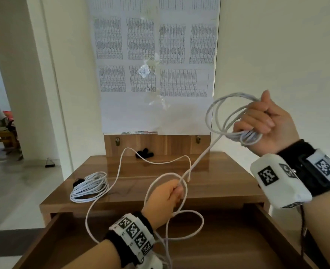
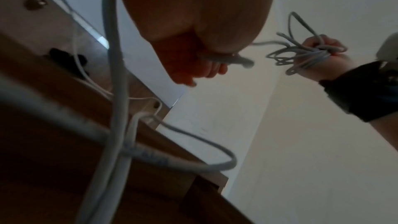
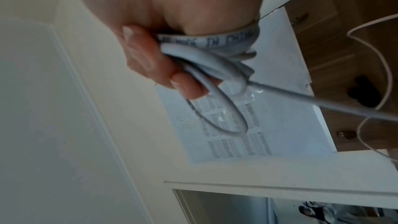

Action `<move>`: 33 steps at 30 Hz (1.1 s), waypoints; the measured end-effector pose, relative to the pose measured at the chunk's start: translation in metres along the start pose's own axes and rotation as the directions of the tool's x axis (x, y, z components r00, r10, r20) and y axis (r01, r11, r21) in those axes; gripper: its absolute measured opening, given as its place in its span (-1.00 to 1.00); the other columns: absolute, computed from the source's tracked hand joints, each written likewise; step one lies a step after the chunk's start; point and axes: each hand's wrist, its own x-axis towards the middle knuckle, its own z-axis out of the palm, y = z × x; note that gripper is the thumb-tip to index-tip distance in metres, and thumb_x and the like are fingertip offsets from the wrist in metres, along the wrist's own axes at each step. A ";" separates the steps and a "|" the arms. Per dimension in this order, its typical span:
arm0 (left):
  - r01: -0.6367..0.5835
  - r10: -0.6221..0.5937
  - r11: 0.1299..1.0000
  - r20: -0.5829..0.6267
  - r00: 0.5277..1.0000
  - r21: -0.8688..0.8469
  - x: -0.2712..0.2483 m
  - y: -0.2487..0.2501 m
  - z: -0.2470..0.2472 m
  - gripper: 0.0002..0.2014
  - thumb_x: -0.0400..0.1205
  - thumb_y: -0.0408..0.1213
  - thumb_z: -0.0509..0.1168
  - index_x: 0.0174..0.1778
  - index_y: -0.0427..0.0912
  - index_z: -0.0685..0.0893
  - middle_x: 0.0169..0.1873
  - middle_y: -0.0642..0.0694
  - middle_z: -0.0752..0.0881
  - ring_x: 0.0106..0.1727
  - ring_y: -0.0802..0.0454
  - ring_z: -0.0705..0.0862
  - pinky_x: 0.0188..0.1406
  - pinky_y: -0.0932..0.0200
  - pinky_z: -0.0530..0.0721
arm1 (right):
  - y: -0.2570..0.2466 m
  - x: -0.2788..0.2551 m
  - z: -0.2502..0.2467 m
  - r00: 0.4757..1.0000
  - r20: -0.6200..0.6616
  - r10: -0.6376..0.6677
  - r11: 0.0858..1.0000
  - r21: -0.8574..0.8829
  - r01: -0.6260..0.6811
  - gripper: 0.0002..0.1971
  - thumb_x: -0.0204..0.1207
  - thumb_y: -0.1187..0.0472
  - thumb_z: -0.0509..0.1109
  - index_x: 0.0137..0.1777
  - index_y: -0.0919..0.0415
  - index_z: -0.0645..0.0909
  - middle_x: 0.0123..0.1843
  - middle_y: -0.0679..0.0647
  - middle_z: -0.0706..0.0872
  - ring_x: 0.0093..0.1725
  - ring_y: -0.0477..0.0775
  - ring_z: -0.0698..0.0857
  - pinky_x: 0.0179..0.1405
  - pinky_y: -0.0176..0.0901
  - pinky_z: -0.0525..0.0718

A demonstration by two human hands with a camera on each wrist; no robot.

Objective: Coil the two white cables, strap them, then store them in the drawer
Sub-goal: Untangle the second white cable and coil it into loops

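My right hand is raised at the right and grips several loops of a white cable; in the right wrist view the fingers curl round the bundled loops. A taut strand runs down to my left hand, which pinches the same cable over the open drawer. The rest of it hangs in loose loops below that hand. A second white cable lies coiled on the left of the wooden desk, bound by a black strap.
A black strap lies at the back of the desk against a wooden panel. Printed sheets cover the mirror above. A doorway with a chair opens at the far left. White wall stands to the right.
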 end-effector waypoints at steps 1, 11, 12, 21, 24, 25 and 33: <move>0.055 -0.055 0.998 0.049 0.997 -0.012 -0.002 -0.005 0.000 -0.73 0.75 -0.21 0.12 -0.25 0.12 0.56 -0.36 0.06 0.56 -0.35 0.13 0.52 -0.25 0.03 0.58 | 0.000 0.001 0.003 0.991 -0.097 -0.090 0.995 -0.057 0.085 -0.47 0.70 -0.15 0.10 -0.38 0.19 0.54 -0.69 0.02 0.42 -0.67 -0.01 0.40 -0.45 -0.20 0.53; -0.068 0.042 0.975 0.126 0.991 0.211 -0.026 0.030 -0.021 -0.88 0.65 -0.26 0.33 -0.14 0.06 0.59 -0.25 0.06 0.67 -0.25 0.24 0.61 -0.14 0.27 0.66 | 0.013 0.011 0.001 0.781 -0.396 -0.484 0.869 -0.322 0.375 -0.73 0.69 0.16 0.12 0.14 0.37 0.51 -0.47 0.00 0.44 -0.47 -0.01 0.47 0.10 -0.12 0.63; -0.092 0.055 0.952 0.132 0.990 0.291 -0.029 0.037 -0.022 -0.90 0.66 -0.23 0.31 -0.13 0.07 0.57 -0.22 0.08 0.66 -0.21 0.24 0.61 -0.12 0.28 0.63 | 0.014 0.014 -0.002 0.767 -0.409 -0.495 0.865 -0.312 0.392 -0.76 0.69 0.18 0.13 0.09 0.36 0.51 -0.46 0.02 0.45 -0.46 0.01 0.49 0.16 -0.09 0.62; -0.373 0.226 0.753 0.319 0.920 0.542 -0.032 0.077 -0.035 -0.89 0.78 -0.19 0.14 0.19 0.03 0.50 -0.07 0.18 0.57 -0.18 0.33 0.45 -0.18 0.53 0.36 | 0.050 0.024 -0.032 0.674 -0.345 -0.653 0.512 -0.857 0.056 -0.86 0.68 0.43 0.19 0.16 0.27 0.48 -0.43 0.08 0.62 -0.47 -0.05 0.64 -0.39 -0.28 0.61; -0.405 0.295 0.724 0.279 0.914 0.558 -0.030 0.080 -0.055 -0.87 0.78 -0.20 0.12 0.09 0.19 0.46 -0.26 0.19 0.52 -0.32 0.34 0.47 -0.29 0.45 0.39 | 0.059 0.014 -0.049 0.818 -0.351 -0.456 0.155 -0.936 -0.316 -0.83 0.67 0.35 0.26 0.22 0.31 0.53 -0.42 0.15 0.67 -0.47 0.01 0.66 -0.45 -0.29 0.62; -0.406 0.320 0.720 0.250 0.914 0.562 -0.028 0.081 -0.061 -0.86 0.77 -0.19 0.13 -0.03 0.20 0.42 -0.31 0.13 0.53 -0.33 0.29 0.50 -0.32 0.42 0.43 | 0.061 0.011 -0.054 0.853 -0.394 -0.341 0.095 -0.918 -0.386 -0.83 0.65 0.35 0.27 0.20 0.34 0.56 -0.42 0.16 0.67 -0.43 0.08 0.66 -0.37 -0.22 0.67; -0.174 0.192 0.960 -0.064 0.979 0.221 0.007 0.074 -0.084 -0.84 0.69 -0.28 0.33 -0.21 -0.01 0.67 -0.44 -0.06 0.72 -0.50 0.11 0.68 -0.50 0.29 0.64 | 0.076 -0.010 -0.041 0.719 -0.597 0.355 0.113 -0.736 -0.667 -0.75 0.67 0.33 0.21 -0.26 0.35 0.53 -0.46 0.19 0.48 -0.54 0.10 0.46 -0.52 -0.11 0.55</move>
